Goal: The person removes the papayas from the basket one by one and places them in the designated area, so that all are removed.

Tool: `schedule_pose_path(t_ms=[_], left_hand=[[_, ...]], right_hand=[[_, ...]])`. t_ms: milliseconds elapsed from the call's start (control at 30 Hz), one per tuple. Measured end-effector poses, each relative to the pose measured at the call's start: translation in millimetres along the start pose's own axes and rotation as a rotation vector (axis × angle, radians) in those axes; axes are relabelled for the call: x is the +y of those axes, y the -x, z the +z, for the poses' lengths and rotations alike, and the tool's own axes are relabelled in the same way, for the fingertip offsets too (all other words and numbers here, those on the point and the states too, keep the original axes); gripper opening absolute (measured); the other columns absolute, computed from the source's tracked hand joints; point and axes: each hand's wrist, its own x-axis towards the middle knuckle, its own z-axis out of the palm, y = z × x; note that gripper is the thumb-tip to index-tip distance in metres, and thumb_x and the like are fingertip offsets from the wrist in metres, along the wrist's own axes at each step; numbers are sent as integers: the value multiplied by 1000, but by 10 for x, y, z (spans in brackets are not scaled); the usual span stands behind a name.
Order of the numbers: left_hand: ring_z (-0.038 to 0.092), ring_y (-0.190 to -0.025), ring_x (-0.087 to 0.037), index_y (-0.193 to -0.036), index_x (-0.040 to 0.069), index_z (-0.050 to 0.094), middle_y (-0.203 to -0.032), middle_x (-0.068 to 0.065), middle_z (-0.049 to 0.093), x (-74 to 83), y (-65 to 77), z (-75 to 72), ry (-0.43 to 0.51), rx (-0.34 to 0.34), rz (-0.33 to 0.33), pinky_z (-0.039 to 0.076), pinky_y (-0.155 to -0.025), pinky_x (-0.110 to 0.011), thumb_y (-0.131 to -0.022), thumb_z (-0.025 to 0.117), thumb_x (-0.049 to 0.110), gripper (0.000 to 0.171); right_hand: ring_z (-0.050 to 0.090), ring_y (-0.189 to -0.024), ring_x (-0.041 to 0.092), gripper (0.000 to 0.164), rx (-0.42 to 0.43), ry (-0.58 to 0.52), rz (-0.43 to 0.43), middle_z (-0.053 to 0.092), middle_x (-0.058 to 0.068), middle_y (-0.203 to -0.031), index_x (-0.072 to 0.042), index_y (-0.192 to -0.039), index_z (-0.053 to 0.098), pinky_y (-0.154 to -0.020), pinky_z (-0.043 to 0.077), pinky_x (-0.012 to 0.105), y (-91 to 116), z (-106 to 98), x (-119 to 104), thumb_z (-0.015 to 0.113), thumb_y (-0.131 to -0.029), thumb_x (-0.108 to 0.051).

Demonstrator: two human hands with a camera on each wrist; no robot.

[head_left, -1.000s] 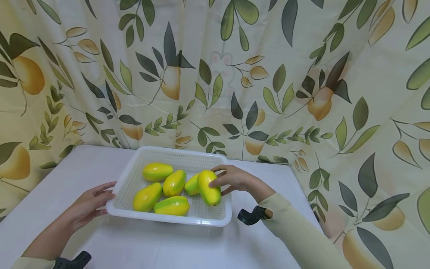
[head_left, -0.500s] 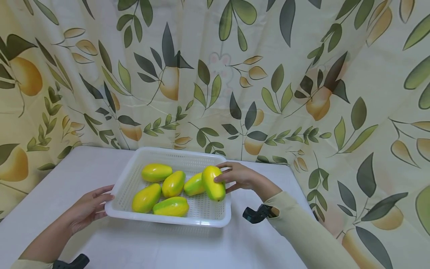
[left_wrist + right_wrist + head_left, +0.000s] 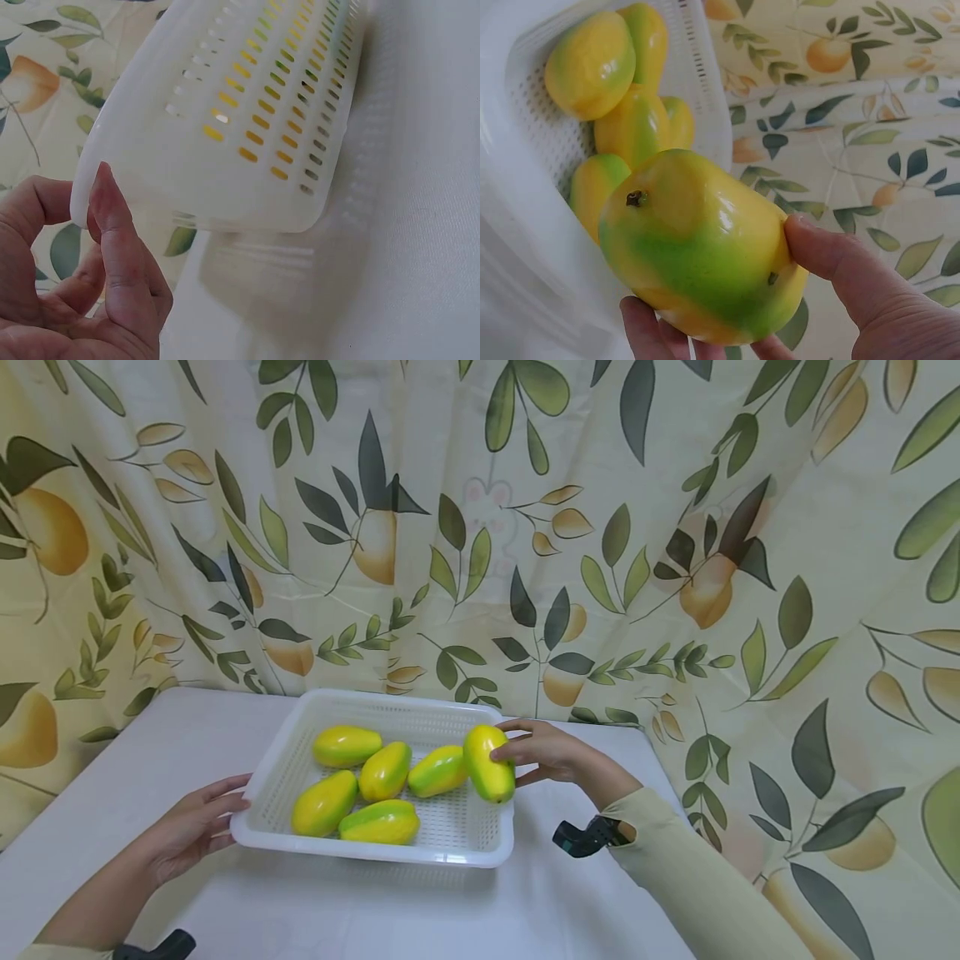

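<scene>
My right hand (image 3: 551, 754) grips a yellow-green mango (image 3: 489, 764) above the right end of a white plastic basket (image 3: 468, 842). In the right wrist view, the thumb (image 3: 825, 244) presses one side of this mango (image 3: 697, 240) and the fingertips curl under the other. Several more mangoes lie inside the basket, one of them (image 3: 437, 771) just left of the held one. At the basket's left end, my left hand (image 3: 187, 828) pinches the rim. The left wrist view has its fingers (image 3: 112, 210) on both sides of the basket edge (image 3: 94, 150).
The basket stands on a table with a white cloth (image 3: 360, 910). Behind the table hangs a curtain (image 3: 465, 635) printed with leaves and fruit. Dark camera mounts (image 3: 588, 837) sit on both wrists.
My right hand has carried its mango to the right and slightly up, away from the neighbouring mango, which now shows fully. The left hand stays at the basket rim.
</scene>
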Motion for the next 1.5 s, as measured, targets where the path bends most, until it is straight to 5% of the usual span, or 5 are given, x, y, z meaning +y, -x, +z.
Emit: schedule_pose_path(t_ms=[167,400,1133,1500], left_hand=[[68,-97,-16,-152,12,28,-105,12,65,-25,7,-25,64,-34,8,59,-86,-35,-98,58,17,62],[69,-98,-17,-124,33,49,-106,11,67,-57,13,-47,153,-69,17,58,-88,-37,-98,56,13,33],[69,-99,-18,-136,27,41,-106,15,66,-134,22,-35,189,-65,34,57,-89,-39,-97,55,9,46],[69,-98,-17,-109,39,57,-106,15,67,-145,21,-42,232,-103,62,58,-88,-39,-97,54,6,35]], right_hand=[[53,-123,42,73,13,-4,7,45,23,-142,-7,-148,36,-84,59,50,-16,-57,36,72,-86,-19],[47,-129,48,72,16,-28,19,43,24,-144,-7,-150,33,-89,56,53,1,-107,38,69,-88,-18],[48,-128,46,73,19,-93,-2,41,23,-146,-9,-153,29,-93,54,52,-7,-269,155,67,-91,-21],[49,-128,45,72,60,-129,28,41,23,-145,-10,-153,28,-93,55,50,7,-338,169,65,-92,-21]])
